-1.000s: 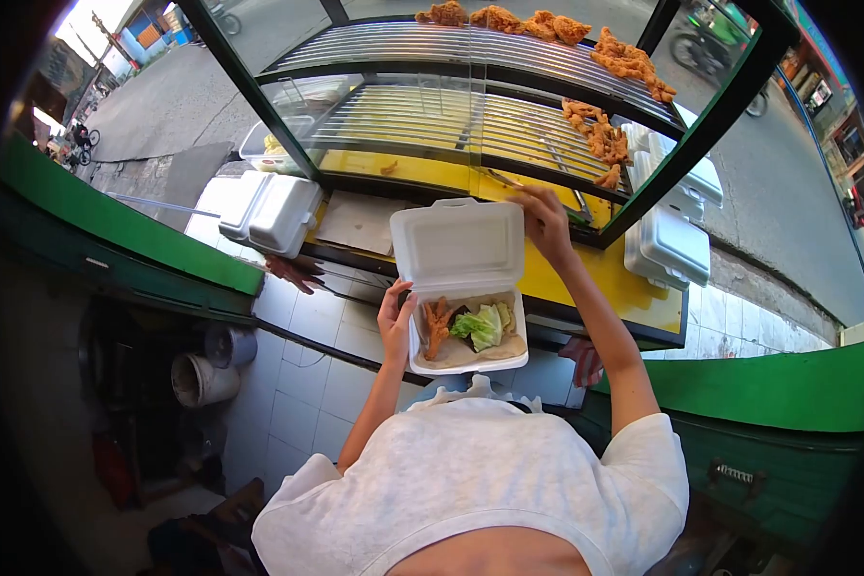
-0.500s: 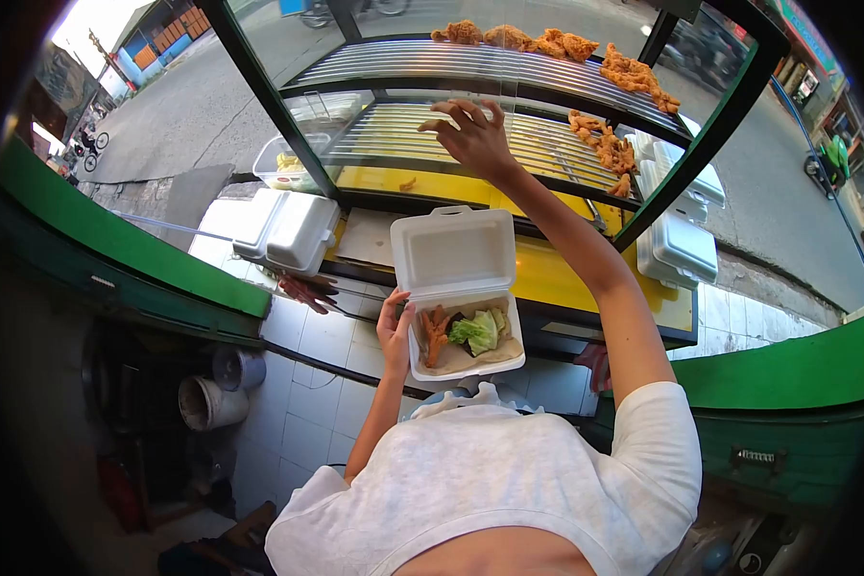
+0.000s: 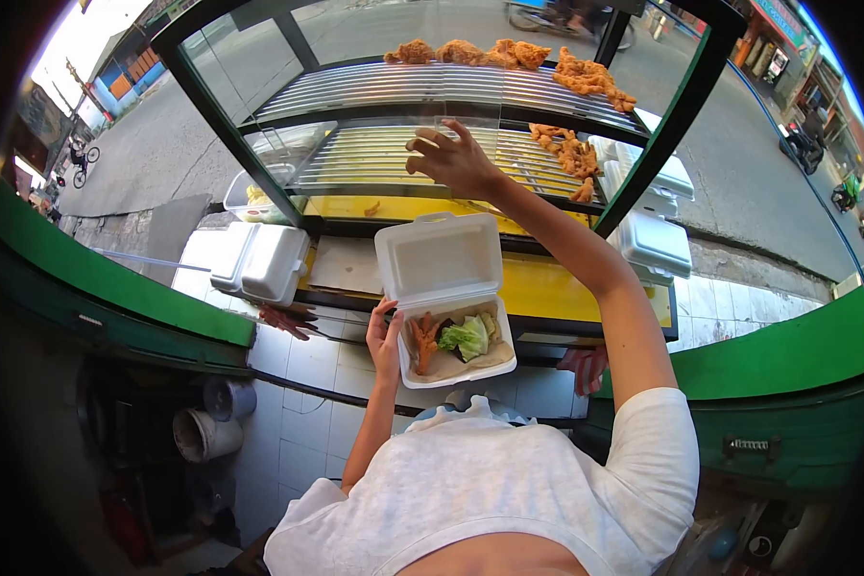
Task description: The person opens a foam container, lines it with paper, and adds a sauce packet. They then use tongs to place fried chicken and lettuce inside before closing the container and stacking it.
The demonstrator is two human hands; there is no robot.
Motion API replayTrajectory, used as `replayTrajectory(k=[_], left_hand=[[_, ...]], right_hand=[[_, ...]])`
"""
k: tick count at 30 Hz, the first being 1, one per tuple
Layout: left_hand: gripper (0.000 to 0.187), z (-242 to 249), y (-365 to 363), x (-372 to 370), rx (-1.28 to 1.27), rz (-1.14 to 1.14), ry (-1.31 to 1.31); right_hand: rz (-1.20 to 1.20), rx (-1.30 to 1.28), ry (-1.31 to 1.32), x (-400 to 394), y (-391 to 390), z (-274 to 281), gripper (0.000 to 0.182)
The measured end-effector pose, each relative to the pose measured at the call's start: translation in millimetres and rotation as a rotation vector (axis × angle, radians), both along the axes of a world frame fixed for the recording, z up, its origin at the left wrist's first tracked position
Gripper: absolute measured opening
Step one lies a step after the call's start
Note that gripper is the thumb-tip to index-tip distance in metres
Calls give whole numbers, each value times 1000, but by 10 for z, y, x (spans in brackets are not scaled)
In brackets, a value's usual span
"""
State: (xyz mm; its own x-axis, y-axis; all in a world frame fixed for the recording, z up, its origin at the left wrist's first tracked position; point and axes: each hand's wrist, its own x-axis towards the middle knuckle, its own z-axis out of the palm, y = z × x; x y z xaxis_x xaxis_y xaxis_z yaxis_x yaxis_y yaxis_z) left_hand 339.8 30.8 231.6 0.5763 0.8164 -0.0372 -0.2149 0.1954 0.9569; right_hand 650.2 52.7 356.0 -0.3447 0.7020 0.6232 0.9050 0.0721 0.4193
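Observation:
My left hand (image 3: 384, 341) grips the left side of a white foam takeaway box (image 3: 456, 378), its lid standing open. Inside, on brown paper, lie a piece of fried food (image 3: 423, 344), probably chicken feet, at the left and green lettuce (image 3: 466, 338) with paler slices beside it. My right hand (image 3: 454, 161) is raised at the glass front of the display case (image 3: 398, 113), fingers spread and slightly bent, with nothing visible in them. It overlaps the clear panel in front of the lower rack (image 3: 355, 158).
Fried chicken (image 3: 520, 54) lies on the upper rack, and more fried pieces (image 3: 571, 154) sit at the lower rack's right end. Closed foam boxes (image 3: 275, 261) flank the case left, with others (image 3: 655, 240) on the right. Green counter walls (image 3: 125, 278) curve around me.
My view has shifted, so the case and box appear further left. My right hand stays raised at the glass with fingers spread. My left hand keeps its grip on the box.

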Motion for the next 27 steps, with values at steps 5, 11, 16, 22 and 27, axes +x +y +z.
replayTrajectory(k=[5,11,16,22,27], left_hand=[[23,25,-105,145,11,-22,34],[23,112,-248,341,-27,-34,10],[23,98,-320,509,-36,-84,29],[23,212,-432,670,-15,-153,6],[22,198,-459,702,-60,-192,-26]], right_hand=[[-23,-9,-60,167,-377,60,16],[-85,77,-87,483,-992,60,12],[-163,42,-101,676,-1415,66,11],[-203,-20,-116,752,-1614,85,7],[-219,-12,-127,802,-1729,111,8]])
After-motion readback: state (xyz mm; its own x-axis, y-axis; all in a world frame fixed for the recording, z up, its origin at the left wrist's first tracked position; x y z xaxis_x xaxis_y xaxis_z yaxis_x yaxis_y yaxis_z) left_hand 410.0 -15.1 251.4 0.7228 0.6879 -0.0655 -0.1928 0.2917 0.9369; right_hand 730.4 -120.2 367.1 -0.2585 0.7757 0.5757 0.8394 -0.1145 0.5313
